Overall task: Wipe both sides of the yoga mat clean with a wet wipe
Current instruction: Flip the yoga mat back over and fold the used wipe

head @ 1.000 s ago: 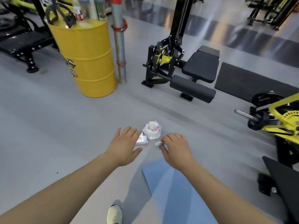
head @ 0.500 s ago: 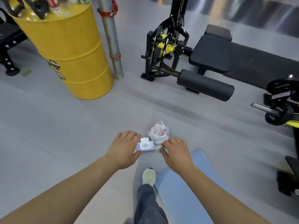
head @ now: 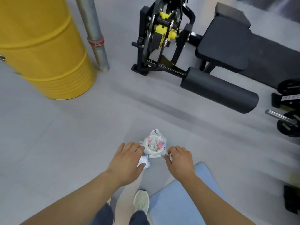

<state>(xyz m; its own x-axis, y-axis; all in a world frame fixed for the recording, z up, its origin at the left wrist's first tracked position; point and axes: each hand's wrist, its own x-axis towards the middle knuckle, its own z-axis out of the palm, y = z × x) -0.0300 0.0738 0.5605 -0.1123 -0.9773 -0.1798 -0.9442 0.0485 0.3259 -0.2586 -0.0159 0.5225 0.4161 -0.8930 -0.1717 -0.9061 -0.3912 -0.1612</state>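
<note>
Yoga mat (head: 183, 200), light blue, lies flat on the grey floor (head: 65, 143) at lower right, its rounded corner just below the right wrist. Left hand (head: 125, 161) palm down, fingers together and curled over a white wet-wipe pack (head: 143, 161), thumb under its edge; pack mostly hidden. Right hand (head: 180, 161) palm down, fingertips bent, thumb and forefinger pinching a small crumpled wipe (head: 168, 155). Between and just beyond both hands sits a white plastic bag (head: 155, 146) stuffed with used wipes, touching the pack. A pale shoe (head: 140, 202) stands beside the mat's left edge. Yellow drum (head: 42, 49) far left, metal pole (head: 94, 33) beside it, black gym machine (head: 194, 54) top right.
</note>
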